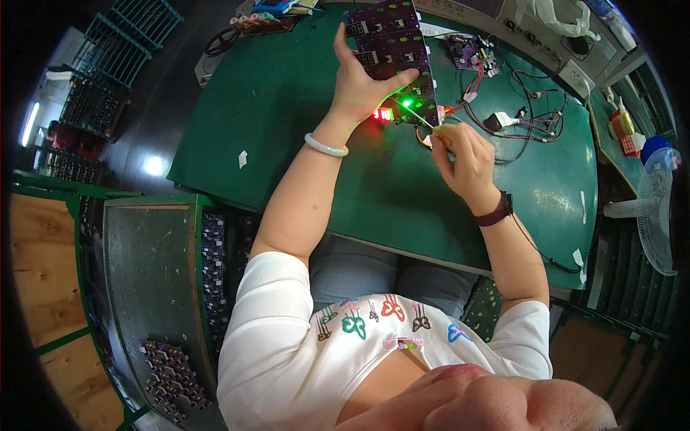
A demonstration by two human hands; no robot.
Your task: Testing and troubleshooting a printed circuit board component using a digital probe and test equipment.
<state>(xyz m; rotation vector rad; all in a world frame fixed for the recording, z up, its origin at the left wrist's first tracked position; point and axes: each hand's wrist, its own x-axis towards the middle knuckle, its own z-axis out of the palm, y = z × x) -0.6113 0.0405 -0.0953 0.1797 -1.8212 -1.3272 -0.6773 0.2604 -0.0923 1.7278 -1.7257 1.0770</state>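
A panel of joined purple circuit boards (392, 47) sits at the far middle of the green table, with small digit displays along its left side. My left hand (357, 87) grips the panel's left side, its thumb lying across the top; some of its fingers are hidden. On the nearest board, a red digit display (384, 114) and a green light (407, 103) glow. My right hand (466, 159) is closed around a thin pale stick (420, 117), whose tip reaches the board beside the green light.
Red and black wires (528, 133) and another purple circuit board (471, 54) lie on the green table (266, 144) at right. A grey instrument panel (539, 36) stands behind. A white fan (655, 208) is at far right. More boards (172, 377) lie at lower left.
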